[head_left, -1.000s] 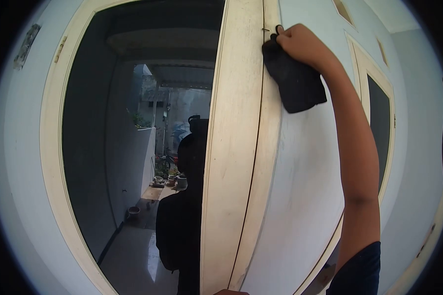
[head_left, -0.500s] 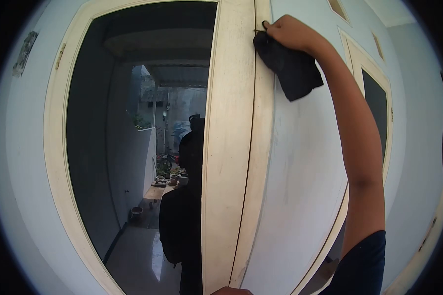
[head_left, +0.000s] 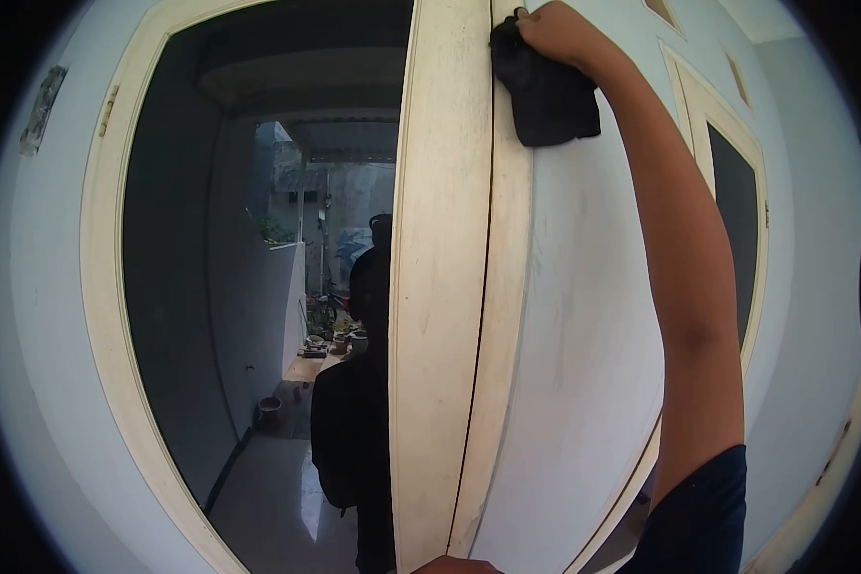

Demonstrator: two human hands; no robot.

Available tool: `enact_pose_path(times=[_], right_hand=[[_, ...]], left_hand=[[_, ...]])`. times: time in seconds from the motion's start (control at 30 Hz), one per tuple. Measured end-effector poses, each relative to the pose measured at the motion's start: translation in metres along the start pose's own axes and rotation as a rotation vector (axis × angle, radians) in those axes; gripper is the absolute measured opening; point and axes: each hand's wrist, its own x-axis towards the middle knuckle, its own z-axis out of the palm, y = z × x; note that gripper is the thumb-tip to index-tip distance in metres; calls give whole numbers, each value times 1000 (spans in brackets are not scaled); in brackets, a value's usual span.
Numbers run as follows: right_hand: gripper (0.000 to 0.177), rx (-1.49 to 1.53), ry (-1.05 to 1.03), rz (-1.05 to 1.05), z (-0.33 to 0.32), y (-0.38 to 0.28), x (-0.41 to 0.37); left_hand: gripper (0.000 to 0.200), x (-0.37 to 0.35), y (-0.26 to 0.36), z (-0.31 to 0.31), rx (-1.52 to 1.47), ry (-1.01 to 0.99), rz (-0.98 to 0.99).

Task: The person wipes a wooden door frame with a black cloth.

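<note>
My right hand (head_left: pixel 557 31) pinches the black cloth (head_left: pixel 550 100) by its top edge, thumb and fingers closed on it, and the rest droops below my knuckles. A small dark loop shows at my fingertips. The cloth is at the top of the cream post (head_left: pixel 440 287), partly in front of the post's right edge and partly out over the wall (head_left: pixel 584 287); I can't tell whether it touches the wood. My dark sleeve (head_left: pixel 708 517) is low and to the right of the post, and my bare forearm rises from it, bending in towards the post's top. My left hand (head_left: pixel 457 566) is at the foot of the post, mostly cut off, so I can't tell how its fingers stand. A narrow dark gap runs down the post, nearer its right edge. To the left of the post is dark glass (head_left: pixel 167 239), with a hinge (head_left: pixel 110 111) beyond it on the far edge. In the glass, just left of the post, I see a dark figure reflected, with a pot farther left. Well to the post's right, past the wall, is a second window (head_left: pixel 735 206).
</note>
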Motion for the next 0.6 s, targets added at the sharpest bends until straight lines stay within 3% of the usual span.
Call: enact_pose_path(times=[0.03, 0.1, 0.13, 0.17, 0.2, 0.27, 0.33, 0.4, 0.43, 0.5, 0.57, 0.6], right_hand=[[43, 15, 41, -74, -1, -11, -29], [34, 59, 18, -46, 2, -23, -70], [33, 91, 102, 40, 10, -25, -78], [37, 65, 5, 50, 2, -21, -72], [42, 43, -99, 62, -4, -17, -63], [36, -58, 71, -13, 5, 2, -22], [41, 150, 81, 135, 13, 26, 35], [52, -230, 67, 167, 19, 31, 83], [52, -225, 77, 170, 16, 28, 82], [54, -315, -65, 71, 17, 23, 71], [46, 31, 54, -55, -1, 4, 9], [44, -41, -134, -140, -25, -24, -27]], left_hand=[[32, -1, 3, 1, -18, -19, -19], [31, -3, 7, 4, -33, -47, -32], [31, -5, 10, 5, -4, -52, -27], [31, -5, 12, 6, 24, -52, -18], [31, -6, 15, 6, 25, -53, -19], [30, -6, 19, 7, 5, -11, -65], [30, -2, 18, 5, -4, 6, -50], [30, 2, 18, 4, -2, 22, -39], [29, 4, 17, 4, 14, 46, -43], [29, 1, 18, 5, 30, 74, -61], [30, -7, 18, 6, -32, 146, -83], [30, -12, 20, 6, -23, 147, -82]])
